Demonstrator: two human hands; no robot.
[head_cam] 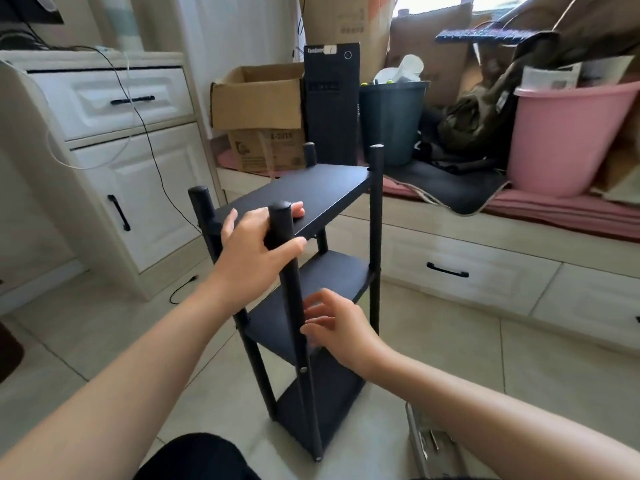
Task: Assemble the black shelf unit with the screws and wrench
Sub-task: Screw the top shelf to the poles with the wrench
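The black shelf unit point(304, 271) stands with 3 boards on 4 poles, looks nearly built. Left hand point(256, 244) grips the near pole point(292, 289); right hand point(332, 323) hangs loose beside it, holding nothing.

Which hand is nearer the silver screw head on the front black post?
Right. The right hand hovers just above the silver screw head; the left hand grips the black post near its top.

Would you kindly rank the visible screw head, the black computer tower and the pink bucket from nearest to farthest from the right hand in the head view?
1. Screw head, on the shelf's front post just below the right hand.
2. Black computer tower, far behind the shelf, up centre.
3. Pink bucket, on the bench, far right; roughly as far as the tower, hard to separate.
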